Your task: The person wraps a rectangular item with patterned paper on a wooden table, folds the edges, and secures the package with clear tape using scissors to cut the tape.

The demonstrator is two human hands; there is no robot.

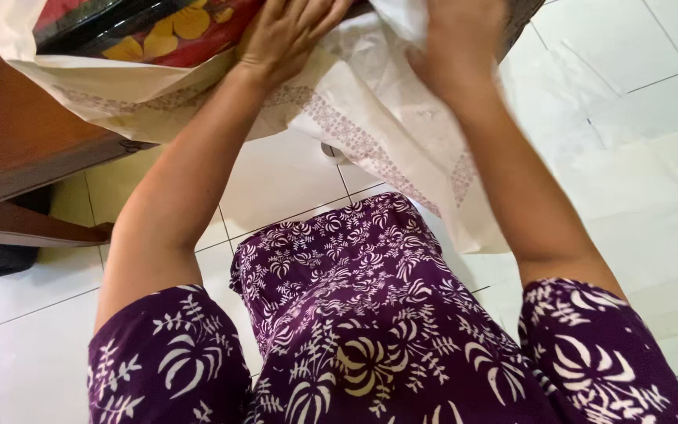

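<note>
I counted one white cloth (370,118), one red cushion (151,31) with yellow shapes, one brown table (17,126), two hands. My left hand (288,35) lay flat, fingers spread, pressing the cloth at the table's near edge beside the cushion. My right hand (457,43) was blurred; I couldn't tell whether it gripped the cloth, which draped over the edge toward the tiled floor (629,196)

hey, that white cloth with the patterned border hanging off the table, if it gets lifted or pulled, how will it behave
The white cloth will probably be floppy: it hangs in soft folds off the table. It looks thin, so likely light. It may slide easily; both the left hand and the right hand are pressing on it.
</note>
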